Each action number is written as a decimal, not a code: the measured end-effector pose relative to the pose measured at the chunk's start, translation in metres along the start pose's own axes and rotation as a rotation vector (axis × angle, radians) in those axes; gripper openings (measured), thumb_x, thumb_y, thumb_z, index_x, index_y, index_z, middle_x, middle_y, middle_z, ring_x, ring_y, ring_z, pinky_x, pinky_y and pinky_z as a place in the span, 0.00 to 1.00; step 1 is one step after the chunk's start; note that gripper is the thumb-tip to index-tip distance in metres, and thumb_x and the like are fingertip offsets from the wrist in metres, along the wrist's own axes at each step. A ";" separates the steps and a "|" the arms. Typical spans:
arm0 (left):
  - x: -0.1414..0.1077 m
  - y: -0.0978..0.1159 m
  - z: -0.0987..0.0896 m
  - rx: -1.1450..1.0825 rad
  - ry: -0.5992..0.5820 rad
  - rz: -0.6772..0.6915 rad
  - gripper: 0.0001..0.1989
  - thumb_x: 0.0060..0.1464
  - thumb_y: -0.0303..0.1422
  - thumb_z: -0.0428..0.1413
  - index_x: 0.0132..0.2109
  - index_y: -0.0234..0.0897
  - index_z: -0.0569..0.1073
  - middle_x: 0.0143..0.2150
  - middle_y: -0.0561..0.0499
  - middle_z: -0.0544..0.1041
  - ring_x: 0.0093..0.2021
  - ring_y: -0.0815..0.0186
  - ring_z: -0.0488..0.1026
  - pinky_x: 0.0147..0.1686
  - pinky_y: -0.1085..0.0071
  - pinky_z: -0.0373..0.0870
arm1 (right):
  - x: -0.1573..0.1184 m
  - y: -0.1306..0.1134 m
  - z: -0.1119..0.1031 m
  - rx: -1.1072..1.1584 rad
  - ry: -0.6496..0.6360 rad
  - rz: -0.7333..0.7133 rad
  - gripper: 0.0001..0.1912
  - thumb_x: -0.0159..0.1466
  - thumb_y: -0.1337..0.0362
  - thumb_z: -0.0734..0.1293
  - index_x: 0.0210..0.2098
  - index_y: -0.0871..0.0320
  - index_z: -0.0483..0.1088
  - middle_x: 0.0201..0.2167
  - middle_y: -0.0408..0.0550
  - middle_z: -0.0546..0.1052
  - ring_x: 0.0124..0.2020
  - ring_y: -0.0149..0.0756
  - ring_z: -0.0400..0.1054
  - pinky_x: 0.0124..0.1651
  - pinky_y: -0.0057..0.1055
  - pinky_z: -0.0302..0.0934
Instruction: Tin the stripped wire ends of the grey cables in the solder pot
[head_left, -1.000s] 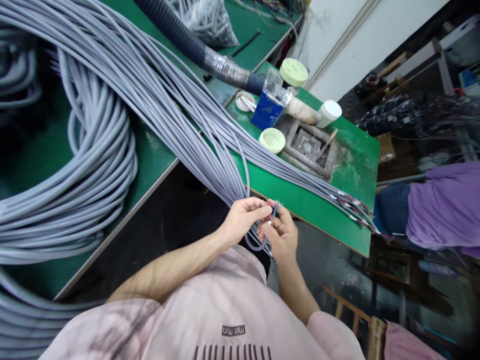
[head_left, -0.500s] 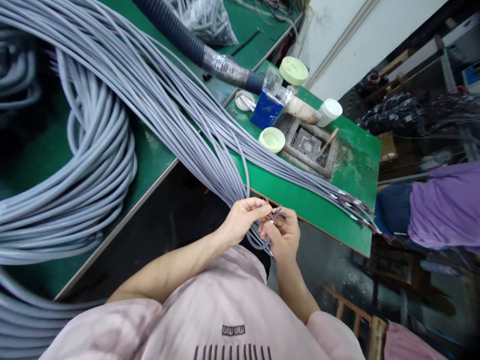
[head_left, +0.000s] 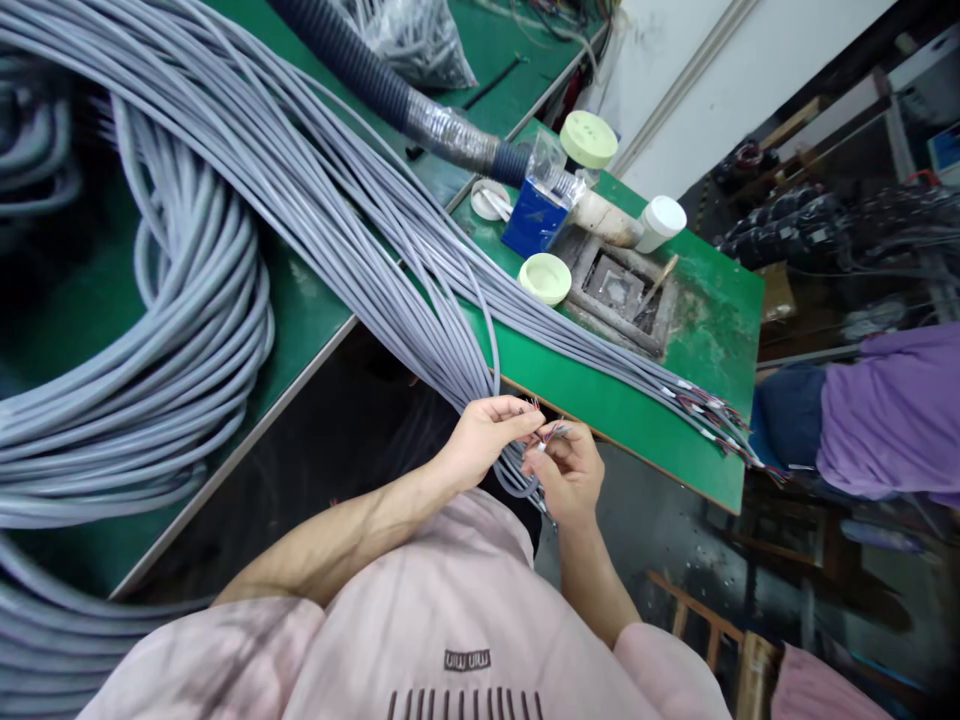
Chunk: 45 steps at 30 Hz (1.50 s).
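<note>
Both hands meet at the edge of the small green table, over the end of a grey cable bundle (head_left: 420,335). My left hand (head_left: 491,435) pinches thin coloured wires between thumb and forefinger. Close beside it, my right hand (head_left: 568,472) has its fingers curled round the coloured wires (head_left: 551,432) of a cable end, by a small white piece. A second row of grey cables (head_left: 592,345) lies across the table, their stripped ends (head_left: 712,415) showing coloured wires near the far right edge.
On the small green table (head_left: 720,300) are a square soot-stained tray (head_left: 660,335), a blue box (head_left: 534,218), a pale green lid (head_left: 545,279) and a white tub (head_left: 661,222). A coil of grey cable (head_left: 202,400) lies left. A person in purple (head_left: 889,410) is at the right.
My right hand has shifted slightly to the right, and the coloured wires by its fingertips have changed angle. My left hand is almost still.
</note>
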<state>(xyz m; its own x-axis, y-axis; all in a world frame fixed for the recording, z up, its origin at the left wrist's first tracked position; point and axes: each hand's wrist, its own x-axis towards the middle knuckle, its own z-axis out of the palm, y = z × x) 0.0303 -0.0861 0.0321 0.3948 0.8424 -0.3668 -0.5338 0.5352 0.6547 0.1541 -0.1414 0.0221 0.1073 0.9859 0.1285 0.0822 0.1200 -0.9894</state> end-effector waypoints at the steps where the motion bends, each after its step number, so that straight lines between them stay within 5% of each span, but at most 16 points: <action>1: 0.000 0.000 0.000 0.001 0.002 -0.008 0.14 0.38 0.37 0.69 0.26 0.31 0.76 0.23 0.52 0.76 0.23 0.74 0.69 0.27 0.76 0.67 | 0.000 0.000 0.000 0.005 0.000 0.003 0.12 0.58 0.68 0.69 0.41 0.54 0.66 0.23 0.36 0.74 0.19 0.26 0.67 0.25 0.24 0.65; 18: -0.006 0.000 -0.001 0.101 0.050 0.097 0.15 0.40 0.40 0.67 0.28 0.32 0.75 0.23 0.52 0.77 0.23 0.70 0.72 0.25 0.74 0.68 | 0.001 -0.003 0.002 -0.005 0.042 0.019 0.11 0.60 0.64 0.69 0.42 0.54 0.66 0.20 0.36 0.74 0.18 0.28 0.69 0.24 0.25 0.67; 29: -0.003 -0.002 -0.001 0.018 0.033 0.002 0.14 0.40 0.39 0.67 0.27 0.32 0.77 0.23 0.52 0.76 0.23 0.74 0.69 0.25 0.78 0.66 | -0.003 0.002 -0.002 -0.094 -0.003 -0.046 0.12 0.60 0.63 0.69 0.42 0.53 0.67 0.23 0.38 0.75 0.19 0.29 0.71 0.25 0.27 0.69; 38: -0.016 -0.012 -0.002 0.097 0.126 0.264 0.11 0.44 0.37 0.66 0.31 0.33 0.76 0.26 0.53 0.76 0.26 0.74 0.71 0.30 0.77 0.69 | -0.002 -0.001 0.002 -0.025 0.019 -0.005 0.11 0.59 0.64 0.69 0.41 0.53 0.66 0.20 0.35 0.74 0.18 0.28 0.69 0.23 0.25 0.69; 45: -0.019 -0.007 0.004 -0.079 0.045 0.059 0.13 0.42 0.38 0.66 0.29 0.32 0.75 0.23 0.53 0.74 0.21 0.74 0.68 0.22 0.77 0.66 | -0.005 0.005 0.003 0.008 0.024 -0.066 0.12 0.59 0.64 0.69 0.43 0.53 0.67 0.25 0.38 0.78 0.20 0.29 0.72 0.22 0.25 0.70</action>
<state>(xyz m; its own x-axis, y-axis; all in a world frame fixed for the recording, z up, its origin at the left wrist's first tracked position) 0.0294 -0.1058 0.0367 0.3278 0.8734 -0.3601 -0.6128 0.4867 0.6226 0.1506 -0.1455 0.0162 0.1253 0.9727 0.1952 0.0820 0.1859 -0.9791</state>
